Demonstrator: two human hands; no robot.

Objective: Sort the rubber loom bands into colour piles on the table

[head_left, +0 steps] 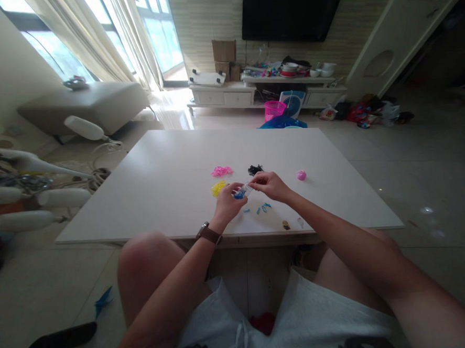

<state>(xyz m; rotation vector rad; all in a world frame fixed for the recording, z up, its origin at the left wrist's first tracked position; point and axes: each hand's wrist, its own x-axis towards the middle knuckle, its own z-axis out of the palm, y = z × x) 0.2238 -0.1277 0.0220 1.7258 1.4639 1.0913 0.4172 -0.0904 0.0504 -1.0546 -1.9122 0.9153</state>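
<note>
My left hand [229,199] is closed around a small clear container [246,189] with blue pieces in its lower part. The container is tilted, its upper end toward the right. At that end the fingers of my right hand [268,185] are pinched together; what they hold, if anything, is too small to make out. Several small blue pieces [263,209] lie on the white table [170,183] just below my hands. A yellow pile [218,188] is beside my left hand, partly hidden by it. A black pile [255,169] lies just beyond my right hand.
Farther back on the table sits a pink pile [221,171], and a pink lump [301,175] lies to the right. A small dark-and-gold item [285,225] and a clear piece [300,222] are near the front edge. A pink basket [275,109] stands behind the table.
</note>
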